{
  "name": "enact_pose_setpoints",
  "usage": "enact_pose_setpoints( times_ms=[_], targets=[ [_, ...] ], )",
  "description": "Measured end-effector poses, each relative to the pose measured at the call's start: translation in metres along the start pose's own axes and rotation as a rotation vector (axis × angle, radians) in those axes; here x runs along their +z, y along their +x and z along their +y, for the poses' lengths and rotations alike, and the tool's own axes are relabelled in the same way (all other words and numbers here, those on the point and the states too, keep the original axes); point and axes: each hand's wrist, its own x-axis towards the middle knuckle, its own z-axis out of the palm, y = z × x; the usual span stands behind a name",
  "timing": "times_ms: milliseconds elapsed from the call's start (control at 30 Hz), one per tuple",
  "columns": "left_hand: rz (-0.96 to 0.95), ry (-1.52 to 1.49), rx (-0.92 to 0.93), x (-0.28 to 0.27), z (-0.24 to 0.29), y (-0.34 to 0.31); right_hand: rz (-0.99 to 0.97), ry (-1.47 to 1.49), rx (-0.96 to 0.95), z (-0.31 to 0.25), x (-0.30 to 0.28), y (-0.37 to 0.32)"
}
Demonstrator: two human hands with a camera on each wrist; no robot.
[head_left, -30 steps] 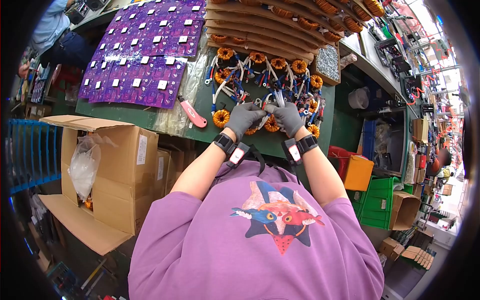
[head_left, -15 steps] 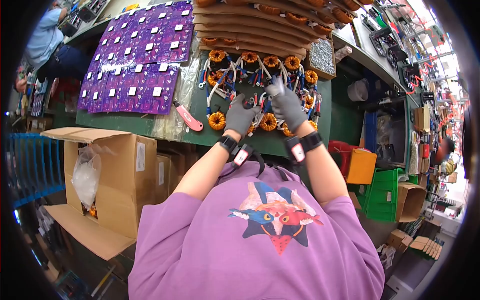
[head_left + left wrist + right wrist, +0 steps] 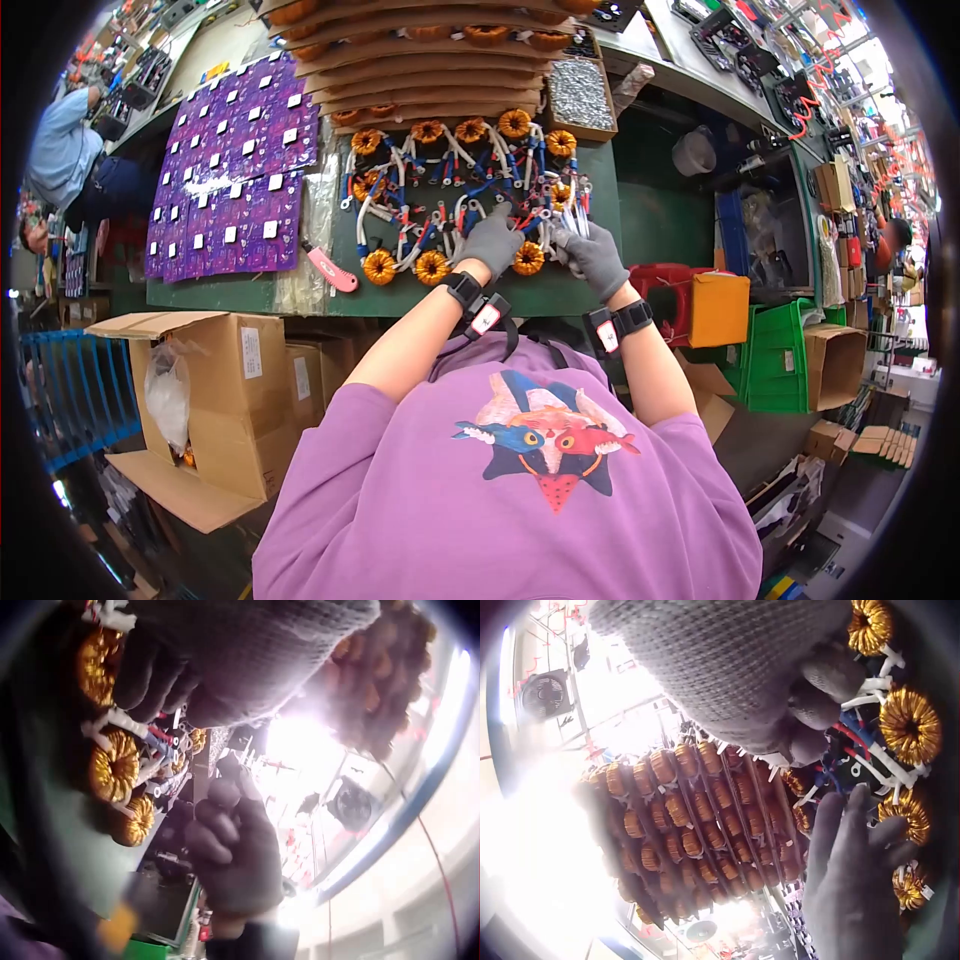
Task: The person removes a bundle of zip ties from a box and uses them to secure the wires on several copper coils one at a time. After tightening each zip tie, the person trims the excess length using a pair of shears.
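Observation:
My gloved left hand (image 3: 490, 246) reaches over the near-middle of the coil assemblies, fingers extended among the wires. In the right wrist view, the left fingertips (image 3: 859, 796) lie close by a ring terminal (image 3: 856, 769). My gloved right hand (image 3: 598, 262), to the right of it, grips a bundle of thin white strips (image 3: 574, 216) that points away from me. Around both hands lie copper-wound toroid coils (image 3: 432, 267) with white, blue and red leads ending in ring terminals. One coil (image 3: 528, 258) sits between the hands.
Purple circuit boards (image 3: 225, 180) cover the left of the green table, with a pink-handled knife (image 3: 332, 270) beside them. Cardboard layers of coils (image 3: 420, 75) are stacked behind. A box of small metal parts (image 3: 580, 95) stands back right; an open carton (image 3: 215, 400) is at left.
The hands, together at the white strips a second ago, have parted. The right carries the strips rightward; the left has stretched forward over the wires. The head view has shifted.

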Motion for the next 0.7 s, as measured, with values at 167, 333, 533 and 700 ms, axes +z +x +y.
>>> enact_pose_setpoints(
  times_ms=[167,333,533,700],
  targets=[
    [-0.012,0.509,-0.024,0.002,0.029,-0.005,0.001,0.003,-0.026,-0.006,-0.018,-0.011],
    [-0.045,0.350,-0.138,-0.004,0.033,-0.009,-0.115,0.088,-0.032,0.017,-0.040,0.016],
    [0.085,-0.316,-0.270,-0.001,0.013,-0.030,-0.152,-0.194,-0.135,0.012,-0.035,0.036],
    [0.230,-0.384,-0.006,0.020,-0.004,-0.029,-0.138,-0.451,-0.381,0.014,-0.022,0.061]
  ],
)
